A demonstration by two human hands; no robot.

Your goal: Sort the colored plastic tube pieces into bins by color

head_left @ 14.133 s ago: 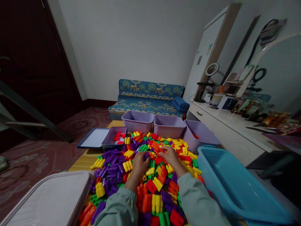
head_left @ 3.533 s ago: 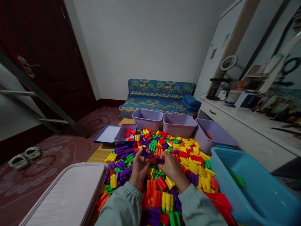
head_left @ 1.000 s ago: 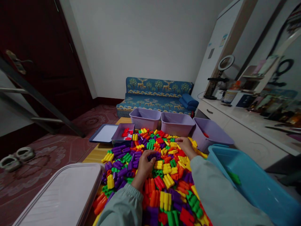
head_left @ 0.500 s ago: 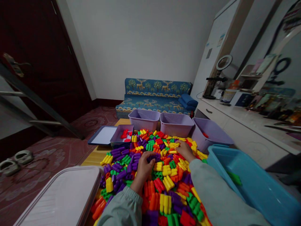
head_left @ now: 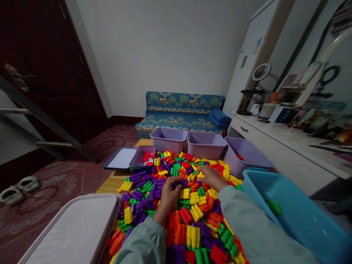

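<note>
Evidently, below and right of frame centre, I find a yellow block (head_left: 201,175) at the fingertips of the nearer right hand (head_left: 210,177), grip and long axis undeterminable, while the left hand (head_left: 168,192) pinches a purple block (head_left: 180,183).

The scene is taken in by 1 camera, worn on the head and pointed forward and down. The 2 sleeved forearms (head_left: 145,238) are cut by the bottom edge, and the left hand (head_left: 166,197) and right hand (head_left: 211,178) are viewed from behind and above, at close range. The heap of plastic building blocks (head_left: 186,193) is framed low in the middle. Farther off, the deer-patterned sofa (head_left: 178,116) is faced nearly head-on. The dark red door (head_left: 49,69) is included at the frame's left, the white dressing table (head_left: 271,143) at its right.
</note>
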